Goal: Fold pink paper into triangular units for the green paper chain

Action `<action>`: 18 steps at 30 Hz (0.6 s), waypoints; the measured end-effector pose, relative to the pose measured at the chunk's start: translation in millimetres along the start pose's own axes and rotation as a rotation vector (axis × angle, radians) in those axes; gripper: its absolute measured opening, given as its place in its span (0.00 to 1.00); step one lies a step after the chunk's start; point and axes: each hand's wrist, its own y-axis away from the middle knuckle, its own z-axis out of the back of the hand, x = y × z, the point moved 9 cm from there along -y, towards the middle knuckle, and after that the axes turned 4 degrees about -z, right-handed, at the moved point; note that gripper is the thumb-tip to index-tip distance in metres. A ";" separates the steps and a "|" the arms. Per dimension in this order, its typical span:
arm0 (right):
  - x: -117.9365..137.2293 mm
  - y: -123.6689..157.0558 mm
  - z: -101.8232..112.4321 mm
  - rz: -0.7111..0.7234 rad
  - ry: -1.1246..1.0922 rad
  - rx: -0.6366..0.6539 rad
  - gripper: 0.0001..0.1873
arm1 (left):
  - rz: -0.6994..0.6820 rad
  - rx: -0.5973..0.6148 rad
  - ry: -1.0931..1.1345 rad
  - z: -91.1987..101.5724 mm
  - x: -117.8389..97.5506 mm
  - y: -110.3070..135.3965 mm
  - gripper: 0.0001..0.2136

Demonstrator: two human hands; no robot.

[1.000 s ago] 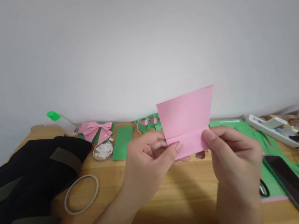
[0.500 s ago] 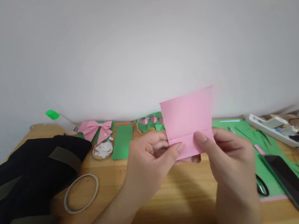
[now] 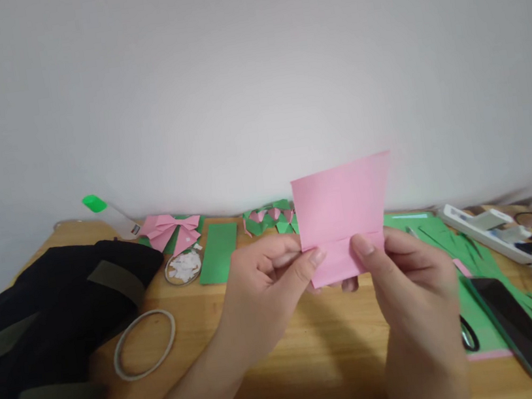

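A pink sheet of paper is held up above the wooden table, with a crease running across its lower part. My left hand pinches its lower left side, thumb on the front and fingers behind. On the lower right, my right hand grips the paper the same way, its thumb pressing just at the crease. The fingers behind the paper are partly hidden. Behind my left hand lies a green paper rectangle. Past the paper's left edge shows a green and pink folded paper piece.
Black cloth covers the table's left side, beside a white ring. A pink paper bow and a dish of white scraps stand farther back. At right are a phone, green sheets and a power strip.
Both hands have shifted slightly to the right with the pink paper. My left thumb sits a little higher, nearer the crease. The grip is kept.
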 end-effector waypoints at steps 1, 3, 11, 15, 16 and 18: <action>-0.3 0.3 0.3 0.001 0.002 0.000 0.12 | 0.004 -0.012 -0.025 1.4 0.4 0.1 0.10; -1.3 1.2 1.2 0.005 0.001 -0.006 0.11 | 0.006 -0.029 -0.073 3.2 0.4 0.0 0.11; -2.9 3.5 0.9 -0.012 0.035 -0.057 0.11 | -0.038 -0.087 -0.216 9.3 -5.1 -0.5 0.14; 2.2 3.4 -0.3 -0.001 0.108 -0.070 0.12 | -0.021 -0.066 -0.209 8.0 -3.2 -0.6 0.14; 3.4 3.4 0.1 0.008 0.126 -0.076 0.12 | -0.017 -0.061 -0.206 7.6 -2.4 -0.6 0.13; 5.2 3.6 0.4 0.027 0.153 -0.083 0.12 | -0.011 -0.061 -0.198 7.4 -0.4 -0.4 0.13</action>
